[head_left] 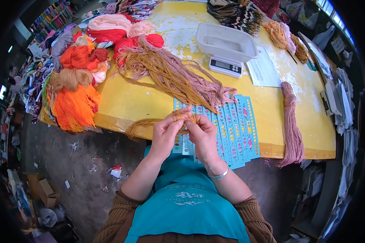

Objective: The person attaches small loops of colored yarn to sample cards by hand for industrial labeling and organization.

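Note:
My left hand [167, 133] and my right hand [203, 137] meet near the table's front edge, fingers pinched on golden-brown yarn [144, 124]. One end of this yarn hangs out to the left of my left hand. Under and beside my hands lie turquoise punched cards [235, 133] with rows of coloured dots, overlapping one another. Just beyond them stretches a loose heap of mustard yarn [162, 77] beside dusty-pink yarn [198, 83]. How the strands run between my fingertips is too small to make out.
A white digital scale [226, 67] carries a clear plastic tub [227, 40], beside a printed sheet [264, 69]. A tied pink skein [291, 121] hangs over the front edge at right. Orange yarn [75, 107] and other bright skeins pile up at left on the yellow table [125, 101].

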{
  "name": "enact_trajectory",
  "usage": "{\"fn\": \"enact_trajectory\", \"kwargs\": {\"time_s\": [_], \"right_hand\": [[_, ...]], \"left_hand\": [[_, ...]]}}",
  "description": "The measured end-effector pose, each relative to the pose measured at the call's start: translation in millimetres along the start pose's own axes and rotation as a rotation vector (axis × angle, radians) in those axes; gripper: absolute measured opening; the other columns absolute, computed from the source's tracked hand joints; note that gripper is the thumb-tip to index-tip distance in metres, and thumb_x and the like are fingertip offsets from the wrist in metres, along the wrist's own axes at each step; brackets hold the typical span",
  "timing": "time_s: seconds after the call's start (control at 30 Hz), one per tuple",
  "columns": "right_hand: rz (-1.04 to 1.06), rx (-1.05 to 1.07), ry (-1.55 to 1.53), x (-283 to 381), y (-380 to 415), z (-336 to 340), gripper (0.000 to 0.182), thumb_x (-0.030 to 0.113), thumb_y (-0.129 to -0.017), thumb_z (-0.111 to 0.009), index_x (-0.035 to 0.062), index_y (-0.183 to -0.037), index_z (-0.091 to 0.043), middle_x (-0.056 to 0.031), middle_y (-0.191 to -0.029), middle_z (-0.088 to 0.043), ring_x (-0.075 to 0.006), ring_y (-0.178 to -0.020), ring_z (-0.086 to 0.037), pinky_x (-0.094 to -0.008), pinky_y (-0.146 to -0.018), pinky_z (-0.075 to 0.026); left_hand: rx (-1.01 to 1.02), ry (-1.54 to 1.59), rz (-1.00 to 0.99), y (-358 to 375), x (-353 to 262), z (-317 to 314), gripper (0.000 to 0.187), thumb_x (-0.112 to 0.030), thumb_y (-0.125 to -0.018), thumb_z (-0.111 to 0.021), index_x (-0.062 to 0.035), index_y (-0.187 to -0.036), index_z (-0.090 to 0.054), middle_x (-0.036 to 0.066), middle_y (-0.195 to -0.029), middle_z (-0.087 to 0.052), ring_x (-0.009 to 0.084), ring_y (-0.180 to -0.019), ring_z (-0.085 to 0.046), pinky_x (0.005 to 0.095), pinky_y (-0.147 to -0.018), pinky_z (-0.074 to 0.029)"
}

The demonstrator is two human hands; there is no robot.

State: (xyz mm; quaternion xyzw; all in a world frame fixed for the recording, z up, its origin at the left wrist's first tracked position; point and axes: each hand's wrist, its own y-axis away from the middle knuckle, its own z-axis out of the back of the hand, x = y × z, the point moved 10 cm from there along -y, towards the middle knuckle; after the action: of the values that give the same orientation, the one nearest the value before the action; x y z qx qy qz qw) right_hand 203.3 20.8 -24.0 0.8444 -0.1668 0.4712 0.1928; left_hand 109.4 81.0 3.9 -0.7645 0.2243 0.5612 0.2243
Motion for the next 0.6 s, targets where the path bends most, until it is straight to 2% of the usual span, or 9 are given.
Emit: {"fn": "enact_trajectory", "kwargs": {"time_s": [0.1,0.17,0.4,0.6], "right_hand": [[-0.03,0.017,-0.069,-3,0,-1,0.006,0.008,-0.088,-0.064,0.0069,-0.082,-0.062,0.0059,-0.066,-0.053,0.0011,-0.052,-0.037,-0.0166,-0.044,-0.027],[-0.045,0.019,-0.098,-2,1,-2,0.005,0.007,-0.088,-0.064,0.0069,-0.083,-0.062,0.0058,-0.066,-0.053,0.001,-0.051,-0.037,-0.0167,-0.044,-0.026],[-0.109,0.041,-0.234,-9,2,-5,0.002,0.006,-0.087,-0.063,0.0065,-0.085,-0.063,0.0051,-0.066,-0.053,-0.0006,-0.049,-0.035,-0.0174,-0.043,-0.025],[-0.127,0.045,-0.141,-9,4,-5,0.003,0.008,-0.088,-0.063,0.0047,-0.088,-0.064,0.0045,-0.065,-0.053,-0.0018,-0.051,-0.038,-0.0183,-0.045,-0.027]], "left_hand": [[0.007,0.069,0.018,0,3,0,0.034,-0.002,-0.09,-0.041,0.0102,-0.114,-0.061,0.021,-0.13,-0.055,0.0258,-0.124,-0.05,0.0376,-0.107,-0.038],[0.025,0.104,-0.004,-1,2,0,0.031,-0.003,-0.092,-0.043,0.0078,-0.115,-0.063,0.015,-0.128,-0.058,0.0201,-0.116,-0.056,0.0331,-0.1,-0.043],[0.049,0.247,0.049,-1,5,-2,0.034,-0.003,-0.091,-0.041,0.0078,-0.115,-0.063,0.016,-0.13,-0.056,0.0225,-0.119,-0.054,0.0353,-0.102,-0.042],[0.066,0.294,0.057,0,7,-3,0.032,-0.002,-0.092,-0.042,0.007,-0.114,-0.064,0.017,-0.13,-0.056,0.0228,-0.119,-0.054,0.0348,-0.101,-0.043]]}}
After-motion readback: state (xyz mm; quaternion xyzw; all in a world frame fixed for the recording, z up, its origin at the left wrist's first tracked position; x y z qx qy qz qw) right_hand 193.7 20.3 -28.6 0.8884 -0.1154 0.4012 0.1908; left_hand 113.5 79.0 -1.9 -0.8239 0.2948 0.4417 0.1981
